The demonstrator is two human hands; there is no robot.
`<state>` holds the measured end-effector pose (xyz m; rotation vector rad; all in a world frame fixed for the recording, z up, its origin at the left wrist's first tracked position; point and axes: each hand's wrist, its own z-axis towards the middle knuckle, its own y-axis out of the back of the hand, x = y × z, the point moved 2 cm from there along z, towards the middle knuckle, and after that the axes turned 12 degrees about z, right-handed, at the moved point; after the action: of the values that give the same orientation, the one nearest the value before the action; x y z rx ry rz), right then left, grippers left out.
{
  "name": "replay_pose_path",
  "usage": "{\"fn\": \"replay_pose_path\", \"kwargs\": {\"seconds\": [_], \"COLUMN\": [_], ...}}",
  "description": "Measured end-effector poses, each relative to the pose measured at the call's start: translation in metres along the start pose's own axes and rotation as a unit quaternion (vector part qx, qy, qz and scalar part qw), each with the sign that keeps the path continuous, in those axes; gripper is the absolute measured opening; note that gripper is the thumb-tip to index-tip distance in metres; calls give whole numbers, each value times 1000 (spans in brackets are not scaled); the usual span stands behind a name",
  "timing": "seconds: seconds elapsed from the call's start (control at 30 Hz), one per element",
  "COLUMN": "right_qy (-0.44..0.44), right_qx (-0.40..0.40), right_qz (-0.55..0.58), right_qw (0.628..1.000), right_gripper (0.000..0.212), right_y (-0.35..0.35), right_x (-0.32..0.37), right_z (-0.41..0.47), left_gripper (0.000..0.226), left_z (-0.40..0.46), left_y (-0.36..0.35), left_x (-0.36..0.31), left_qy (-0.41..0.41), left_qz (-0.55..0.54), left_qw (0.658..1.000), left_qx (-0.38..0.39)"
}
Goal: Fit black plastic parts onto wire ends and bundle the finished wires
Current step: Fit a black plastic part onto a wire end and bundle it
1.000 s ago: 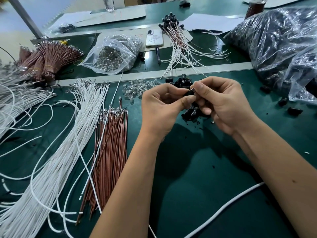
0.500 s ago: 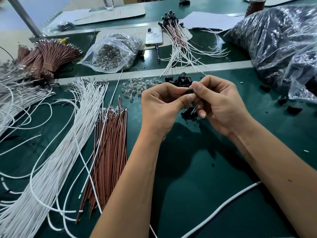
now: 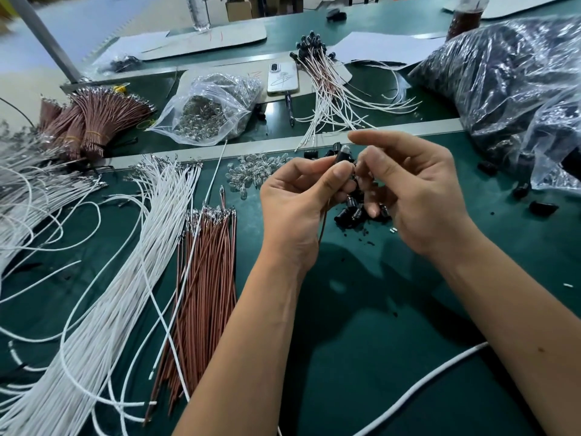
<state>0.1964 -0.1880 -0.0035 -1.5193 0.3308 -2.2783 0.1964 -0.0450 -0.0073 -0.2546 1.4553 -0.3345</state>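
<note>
My left hand (image 3: 298, 196) pinches a black plastic part (image 3: 342, 155) between thumb and fingers, with a brown wire (image 3: 323, 221) hanging down from it past the palm. My right hand (image 3: 415, 196) is just right of the part, fingers loosely spread and apart from it, holding nothing I can see. Under both hands lies a small heap of loose black parts (image 3: 355, 212). Brown wires (image 3: 207, 278) and white wires (image 3: 125, 278) lie in long piles to the left. Finished wires with black ends (image 3: 317, 73) fan out at the back.
Clear bulbs (image 3: 251, 174) are scattered by the metal divider (image 3: 188, 155). Behind it sit a clear bag of bulbs (image 3: 210, 111), a phone (image 3: 282, 78), tied brown wire bundles (image 3: 91, 124) and, at right, a big plastic bag of black parts (image 3: 515, 89). A white cable (image 3: 424, 388) crosses front right.
My right hand has let go of the black part and drawn its fingers away to the right. My left hand still holds the part, now turned up into view.
</note>
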Motion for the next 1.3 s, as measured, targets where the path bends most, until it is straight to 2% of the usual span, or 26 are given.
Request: {"fn": "replay_pose_path", "kwargs": {"seconds": [0.17,0.33,0.53,0.77,0.9,0.97,1.1,1.2,1.3], "right_qy": [73,93,116,141,88,48,-32,-71,-77], "right_qx": [20,36,28,40,34,26,18,62,21], "right_qz": [-102,-144,-187,-231,-191,-161,-173,-192,-133], "right_qw": [992,985,975,962,977,985,984,977,988], "right_gripper": [26,30,26,21,26,30,9,8,21], "right_y": [-3,-4,-6,-6,-3,-7,-18,-30,-38], "right_x": [3,5,3,3,-2,-6,-10,-11,-4], "right_z": [-1,-1,-2,-2,-3,-6,-6,-3,9], "left_gripper": [11,14,18,9,11,12,16,20,18], "left_z": [0,-1,-1,0,2,3,9,22,35], "left_y": [0,-1,0,2,2,-2,-13,-21,-27], "left_x": [-1,-2,-2,0,-4,-8,-19,-37,-55], "left_qy": [-1,6,20,28,-7,-23,3,28,43], "left_qz": [-1,-5,-13,-30,12,0,-13,6,29], "left_qw": [1000,1000,999,999,1000,999,993,991,991], "left_qx": [9,23,31,17,-21,-49,-118,-132,-125]}}
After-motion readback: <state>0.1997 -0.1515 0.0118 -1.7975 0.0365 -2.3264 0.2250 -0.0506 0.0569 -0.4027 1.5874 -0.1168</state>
